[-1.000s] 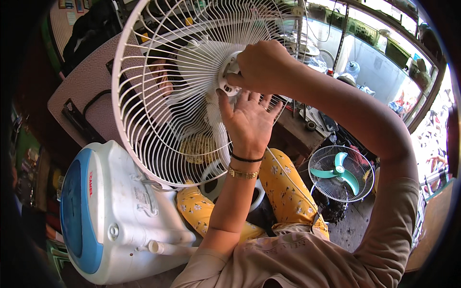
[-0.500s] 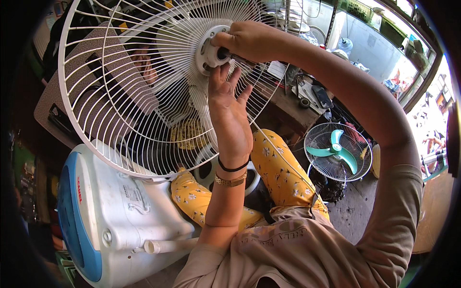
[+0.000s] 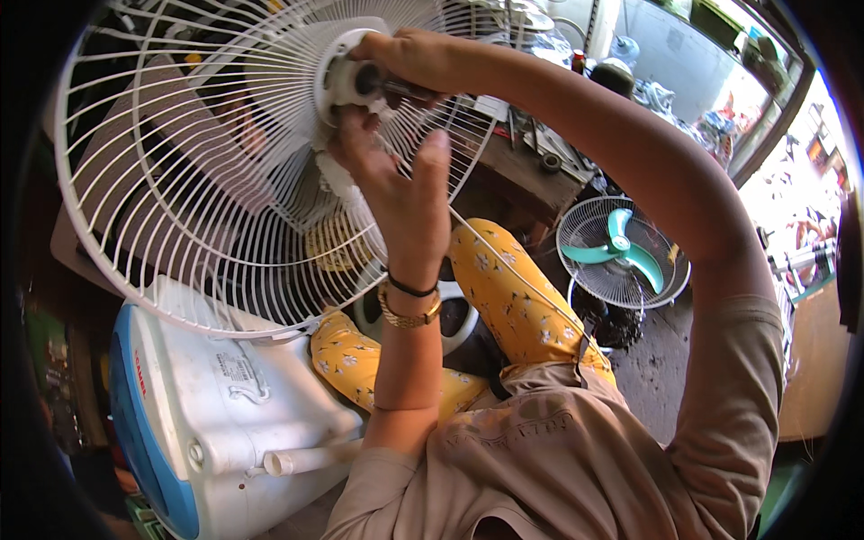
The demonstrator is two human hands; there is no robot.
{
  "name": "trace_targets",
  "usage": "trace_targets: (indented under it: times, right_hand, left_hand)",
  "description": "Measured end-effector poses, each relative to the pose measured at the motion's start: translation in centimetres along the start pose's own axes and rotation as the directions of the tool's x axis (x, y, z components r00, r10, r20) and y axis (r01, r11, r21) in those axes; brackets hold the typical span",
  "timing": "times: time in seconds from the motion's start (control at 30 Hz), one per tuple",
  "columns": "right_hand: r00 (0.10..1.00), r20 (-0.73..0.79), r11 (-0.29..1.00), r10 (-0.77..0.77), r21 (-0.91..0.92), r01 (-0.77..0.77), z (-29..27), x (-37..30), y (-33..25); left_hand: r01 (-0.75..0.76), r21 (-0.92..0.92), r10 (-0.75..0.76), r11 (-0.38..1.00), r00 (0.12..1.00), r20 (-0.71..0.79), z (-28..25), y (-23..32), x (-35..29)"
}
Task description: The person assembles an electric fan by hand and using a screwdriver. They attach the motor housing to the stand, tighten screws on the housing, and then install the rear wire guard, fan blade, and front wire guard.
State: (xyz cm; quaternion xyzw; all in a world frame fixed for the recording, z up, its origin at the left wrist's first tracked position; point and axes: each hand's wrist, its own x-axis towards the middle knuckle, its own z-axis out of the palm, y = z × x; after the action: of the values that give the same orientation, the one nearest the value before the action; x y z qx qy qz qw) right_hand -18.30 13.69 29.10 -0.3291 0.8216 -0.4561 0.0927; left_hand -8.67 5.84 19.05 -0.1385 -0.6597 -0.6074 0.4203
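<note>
A large white wire fan guard [image 3: 148,184] stands tilted before me, with a white plastic hub piece [image 3: 346,83] at its centre. From the dark middle of the hub juts a metal shaft [image 3: 407,88], partly under my fingers. My right hand [image 3: 409,61] reaches over from the right, its fingers closed on the hub's upper side. Below it my left hand [image 3: 396,180] is raised, fingertips at the hub's lower edge and thumb spread away. Motion slightly blurs the left fingers, and the hub hides some tips.
A white and blue plastic appliance casing [image 3: 243,396] lies at lower left. On the floor at right sits a smaller fan with teal blades [image 3: 619,245]. Tools clutter a wooden bench [image 3: 526,184] at the back. A thin cable [image 3: 517,272] crosses my yellow-trousered leg.
The guard, hub and both hands have shifted left and slightly up in view. My left fingers have gone from spread below the hub to bent against its lower edge. My right hand stays on the hub.
</note>
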Motion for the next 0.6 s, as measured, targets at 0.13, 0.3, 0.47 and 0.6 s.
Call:
trace_targets:
  times: [0.13,0.3,0.47,0.6]
  right_hand:
    - [0.999,-0.029,0.999,0.033,-0.025,-0.034,0.0,0.0,0.2]
    - [0.998,-0.064,0.992,0.006,0.129,0.002,1.2,-0.1,0.6]
    - [0.993,0.024,0.987,0.116,0.112,-0.118,0.1,-1.4,0.6]
    - [0.975,0.153,0.978,0.16,0.107,-0.177,0.0,-1.1,0.1]
  left_hand:
    - [-0.058,0.048,0.056,0.997,0.998,0.03,0.2,-0.6,-0.1]
    - [-0.045,-0.011,0.045,0.999,0.999,0.008,-0.2,-0.1,0.2]
    - [0.0,-0.003,0.0,1.0,1.0,0.003,0.8,0.2,-0.1]
    - [-0.024,0.179,0.028,0.983,0.999,-0.018,-0.4,0.1,0.0]
